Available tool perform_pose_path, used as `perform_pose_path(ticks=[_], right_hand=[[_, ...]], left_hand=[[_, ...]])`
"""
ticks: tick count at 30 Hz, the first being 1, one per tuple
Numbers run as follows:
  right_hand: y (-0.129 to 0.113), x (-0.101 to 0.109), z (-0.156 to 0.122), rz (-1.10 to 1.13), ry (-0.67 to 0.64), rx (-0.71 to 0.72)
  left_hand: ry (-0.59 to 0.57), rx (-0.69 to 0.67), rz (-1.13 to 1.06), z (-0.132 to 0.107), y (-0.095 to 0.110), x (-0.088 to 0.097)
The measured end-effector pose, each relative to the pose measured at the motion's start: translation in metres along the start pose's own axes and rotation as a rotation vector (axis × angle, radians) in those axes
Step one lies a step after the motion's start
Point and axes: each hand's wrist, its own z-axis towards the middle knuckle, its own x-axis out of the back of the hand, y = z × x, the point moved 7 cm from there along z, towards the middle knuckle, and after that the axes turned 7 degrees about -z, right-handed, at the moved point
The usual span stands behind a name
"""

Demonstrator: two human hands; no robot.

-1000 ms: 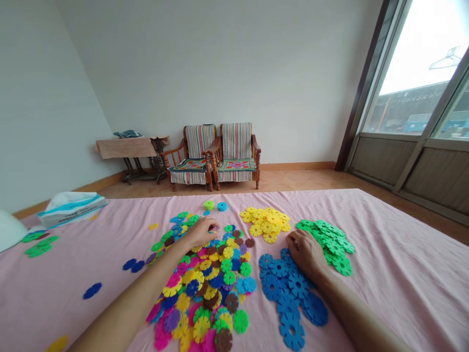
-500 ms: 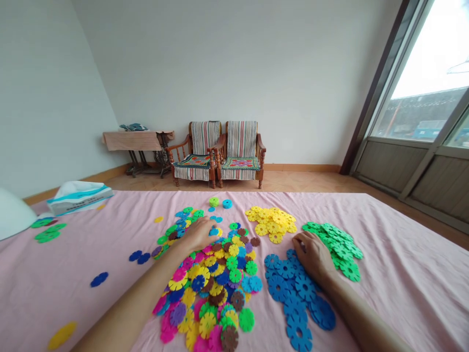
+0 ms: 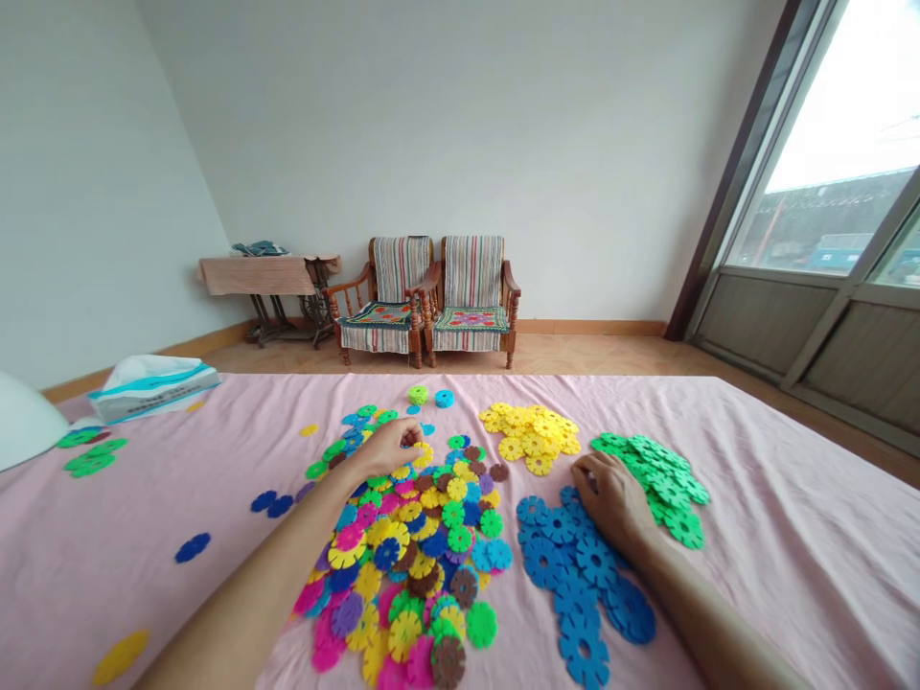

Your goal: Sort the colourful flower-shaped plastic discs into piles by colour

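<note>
On a desk draped in pink cloth (image 3: 791, 565), a large heap of mixed-colour, notched plastic discs (image 3: 434, 544) lies left of centre, apparently still unsorted. Single-colour piles of yellow discs (image 3: 528, 428), green discs (image 3: 657, 474) and larger blue discs (image 3: 575, 596) already lie apart, to its right. The discs are round, lacking a long axis; the heap stretches from near edge toward far edge. The left hand (image 3: 392, 446) curls its fingers at the heap's far end; the right hand (image 3: 610, 494) bends its fingers beside the blue pile. Whether either pinches anything cannot be told.
</note>
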Motion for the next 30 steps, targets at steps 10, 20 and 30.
perform_pose_path(ticks=[10, 20, 30], right_hand=[[-0.004, 0.005, 0.0, 0.006, -0.017, -0.017], [-0.002, 0.005, 0.002, 0.036, 0.005, -0.017], [-0.005, 0.008, 0.001, 0.032, 0.012, -0.006]], left_hand=[[0.096, 0.187, -0.405, 0.018, 0.015, -0.017], [0.089, 0.183, -0.389, 0.084, 0.06, -0.08], [0.106, 0.06, -0.14, 0.07, 0.05, -0.058]])
